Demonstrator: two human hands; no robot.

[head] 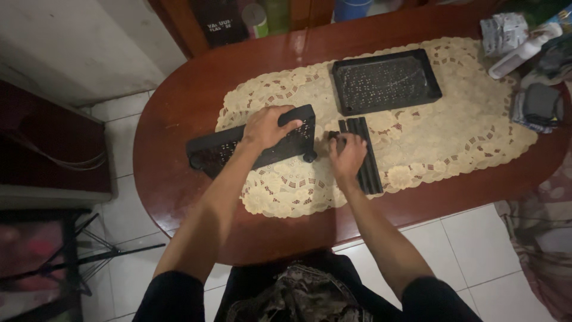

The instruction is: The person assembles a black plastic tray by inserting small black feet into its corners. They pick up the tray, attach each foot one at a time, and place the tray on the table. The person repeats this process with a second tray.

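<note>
A black perforated plastic shelf tray (220,149) with small wheels lies tilted on the cream lace cloth (453,131). My left hand (266,126) presses down on its top edge. My right hand (347,156) is closed on a small black part next to the tray's right wheel (309,157), just left of a bundle of black plastic poles (367,161). A second black perforated tray (386,81) lies flat farther back on the cloth.
The oval red-brown wooden table (173,113) carries a white bottle (523,52), a crumpled packet (503,31) and dark folded items (539,104) at the far right. A white tiled floor and a black stand (89,253) are at the left.
</note>
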